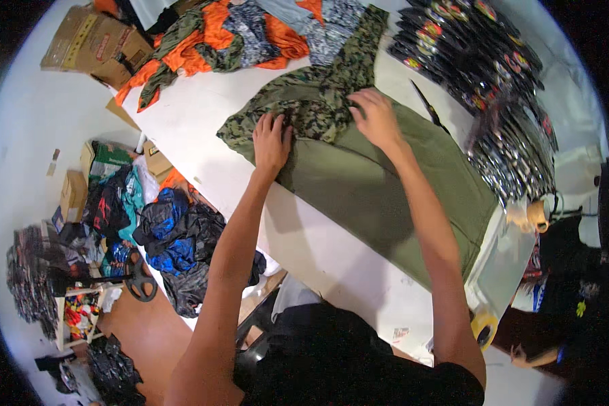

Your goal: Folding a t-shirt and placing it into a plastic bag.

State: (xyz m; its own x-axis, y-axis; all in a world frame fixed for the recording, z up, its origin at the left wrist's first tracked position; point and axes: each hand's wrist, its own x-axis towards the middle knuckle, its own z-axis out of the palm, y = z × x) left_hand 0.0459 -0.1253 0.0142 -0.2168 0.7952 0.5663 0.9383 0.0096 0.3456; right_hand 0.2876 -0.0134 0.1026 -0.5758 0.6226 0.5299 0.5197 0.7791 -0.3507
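The left hand point(271, 143) lies flat, fingers spread and unclenched, pressing on the dark green camouflage-patterned fabric garment point(311, 101). The right hand point(375, 118) also rests palm-down with fingers extended, on the same garment where it meets the plain olive-green cloth panel point(386, 189). Neither hand grips anything. The camouflage garment lies near the far edge of the white rectangular work table point(203, 135); the olive panel extends from it toward the table's right edge. A pair of black-handled scissors point(428, 108) lies just beside the olive panel. Stacked black packaged items point(480, 61) occupy the far right corner. Orange and grey patterned fabric pieces point(230, 37) lie along the far edge. A brown cardboard box point(91, 44) stands off the table's far left corner.
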